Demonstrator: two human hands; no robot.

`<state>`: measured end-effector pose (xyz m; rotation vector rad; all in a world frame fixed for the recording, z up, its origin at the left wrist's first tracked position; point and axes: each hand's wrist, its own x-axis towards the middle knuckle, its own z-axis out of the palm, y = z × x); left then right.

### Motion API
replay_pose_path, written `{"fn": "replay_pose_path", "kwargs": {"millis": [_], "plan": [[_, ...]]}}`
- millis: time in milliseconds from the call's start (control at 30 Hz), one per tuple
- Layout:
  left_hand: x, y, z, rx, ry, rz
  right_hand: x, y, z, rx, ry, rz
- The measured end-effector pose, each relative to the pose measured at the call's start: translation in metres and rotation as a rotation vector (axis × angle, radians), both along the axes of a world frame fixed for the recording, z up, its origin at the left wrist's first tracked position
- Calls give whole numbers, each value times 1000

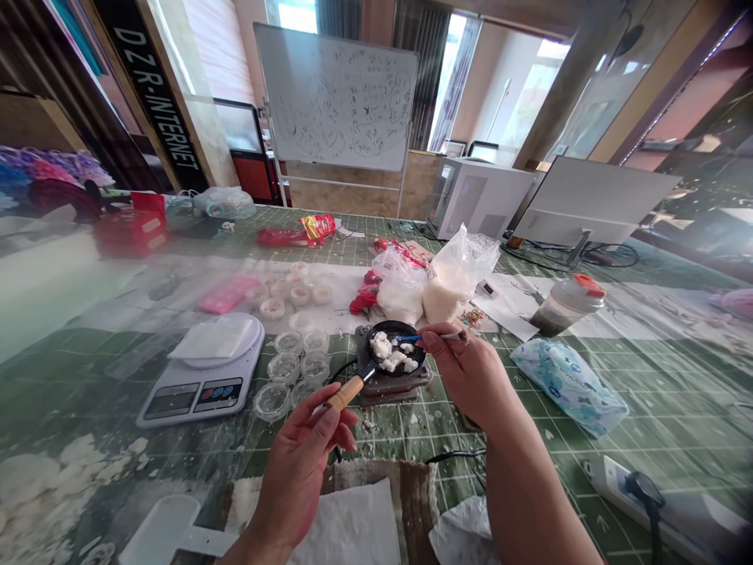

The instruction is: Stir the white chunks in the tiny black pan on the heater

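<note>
Fingers of the left hand (pixel 300 451) are curled nearly closed around the wooden handle (pixel 346 392) of a small black frying pan (pixel 400 328), with the thumb along its near end and the lower fingers loosely bent. Those of the right hand (pixel 471 375) are pinched together on a thin blue tool (pixel 412 338) at the right side of the pan, its tip reaching in over the pan among white lumps (pixel 382 346). The pan sits on a squarish dark base (pixel 388 395), on a green gridded worktop (pixel 547 471).

To the left of the pan, clear plastic cups (pixel 283 367) stand in a cluster, and farther left is a white kitchen scale (pixel 220 396) (a white sheet (pixel 212 337) lies on it). Beyond the pan, 2 clear plastic bags (pixel 400 294) (pixel 450 297) of white material stand side by side. To the right of the pan are a bottle with an orange lid (pixel 565 308) and a blue-and-white pack (pixel 568 384); nearer the camera on that side is a power strip (pixel 688 506) with a black plug (pixel 644 488) in it. On the near side of the pan, white paper (pixel 353 522) lies on a brownish cloth (pixel 417 494).
</note>
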<state>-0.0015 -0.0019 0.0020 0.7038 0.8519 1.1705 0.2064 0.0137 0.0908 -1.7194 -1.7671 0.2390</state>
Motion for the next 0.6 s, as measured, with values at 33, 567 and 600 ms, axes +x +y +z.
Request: {"fn": "replay_pose_path", "kwargs": {"millis": [33, 567, 600], "plan": [[0, 0, 0, -2, 1, 2, -1, 0, 0, 2, 21, 26], [0, 0, 1, -3, 8, 6, 1, 12, -9, -50, -88, -16], [0, 0, 1, -6, 8, 2, 2, 12, -9, -55, -101, -43]]}}
